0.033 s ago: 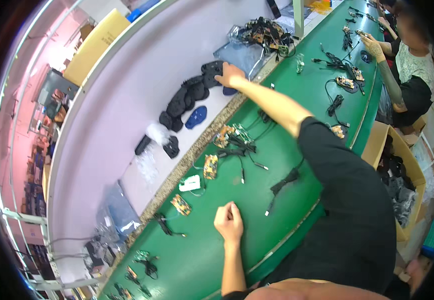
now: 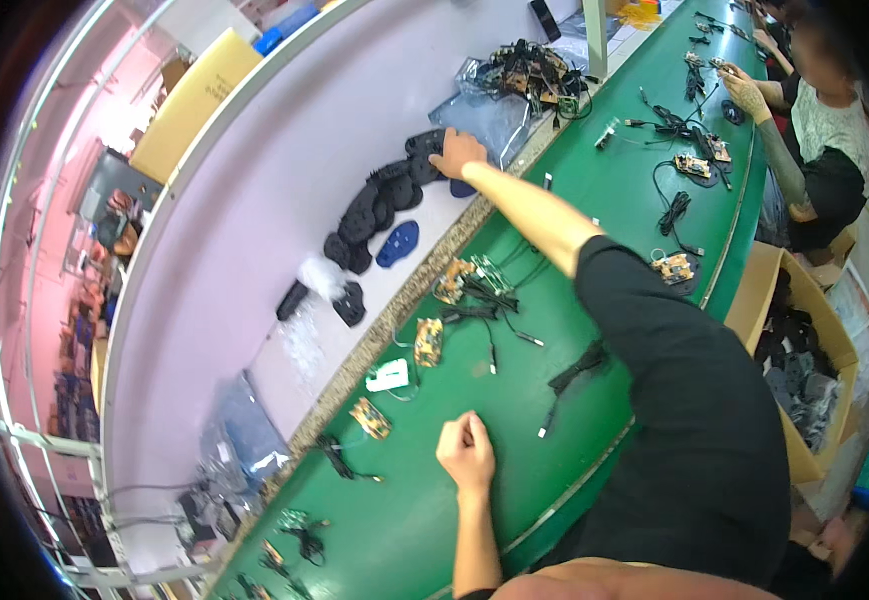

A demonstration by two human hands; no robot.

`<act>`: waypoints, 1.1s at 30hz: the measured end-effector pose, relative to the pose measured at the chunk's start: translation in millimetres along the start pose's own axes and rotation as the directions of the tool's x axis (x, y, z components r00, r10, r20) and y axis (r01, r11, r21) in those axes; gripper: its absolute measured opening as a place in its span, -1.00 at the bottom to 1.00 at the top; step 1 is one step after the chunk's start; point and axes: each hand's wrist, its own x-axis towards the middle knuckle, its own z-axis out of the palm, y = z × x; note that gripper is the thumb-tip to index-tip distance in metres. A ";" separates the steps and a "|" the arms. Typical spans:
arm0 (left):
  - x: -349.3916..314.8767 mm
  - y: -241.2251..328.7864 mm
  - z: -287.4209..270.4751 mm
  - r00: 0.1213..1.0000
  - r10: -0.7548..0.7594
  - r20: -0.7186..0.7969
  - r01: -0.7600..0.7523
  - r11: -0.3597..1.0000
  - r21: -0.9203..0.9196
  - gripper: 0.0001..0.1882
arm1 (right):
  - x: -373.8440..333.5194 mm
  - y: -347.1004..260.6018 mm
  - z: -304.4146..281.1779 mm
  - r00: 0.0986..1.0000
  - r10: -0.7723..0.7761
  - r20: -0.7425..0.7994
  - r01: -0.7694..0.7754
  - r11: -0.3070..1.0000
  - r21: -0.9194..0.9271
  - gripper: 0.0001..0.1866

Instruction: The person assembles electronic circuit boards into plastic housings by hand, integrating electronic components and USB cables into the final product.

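Note:
My right hand reaches across to the ledge, its bent fingers on a black oval plastic part at the far end of a row of black oval plastic parts. Its fingertips are partly hidden. My left hand is closed in a loose fist over the green work surface; whatever it may hold cannot be made out. Beyond it lie a circuit board, a white rectangular piece, another circuit board and black cables. A blue oval part sits beside the black row.
A clump of boards and wires lies on plastic bags at the ledge's far end. Clear plastic bags are at the near left. A co-worker's hand works at the far right. An open cardboard box of dark parts stands at right.
The whole view has shifted slightly. My right upper arm has moved a little to the left, uncovering more of a circuit board behind it. Both hands keep nearly the same pose.

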 end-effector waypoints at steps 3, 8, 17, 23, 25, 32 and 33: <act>1.8 8.9 11.3 0.999 -0.046 -0.002 0.046 0.997 -0.064 -0.91 | 37.0 16.0 15.6 0.994 -0.018 -0.112 0.010 0.997 -0.075 -0.62; 4.2 11.8 2.4 0.997 -0.074 -0.002 0.074 0.997 -0.034 -0.89 | 31.6 -4.1 -9.0 0.934 -0.188 -0.303 0.290 0.896 0.336 -0.67; -12.5 15.8 -5.0 0.880 0.457 -0.128 -0.453 0.890 0.062 -0.47 | -196.2 -28.9 -140.9 0.269 -0.845 0.462 0.415 0.535 0.736 -0.59; -46.8 40.2 -35.0 0.920 0.227 0.321 -0.302 0.931 0.207 -0.45 | -258.7 -60.1 -81.8 -0.068 -0.775 0.628 0.434 0.544 0.718 -0.50; -57.6 26.9 -41.7 0.917 0.149 0.370 -0.235 0.952 0.198 -0.51 | -249.0 -89.8 -46.4 0.030 -0.839 0.543 0.395 0.509 0.765 -0.57; -52.6 22.8 -41.4 0.962 0.217 0.168 -0.220 0.975 0.002 -0.65 | -234.8 -193.2 95.2 0.369 -0.863 0.346 0.652 0.505 0.565 -0.73; -54.7 22.8 -40.7 0.964 0.207 0.166 -0.203 0.978 -0.037 -0.67 | -237.4 -200.2 107.2 0.349 -0.884 0.311 0.734 0.465 0.495 -0.76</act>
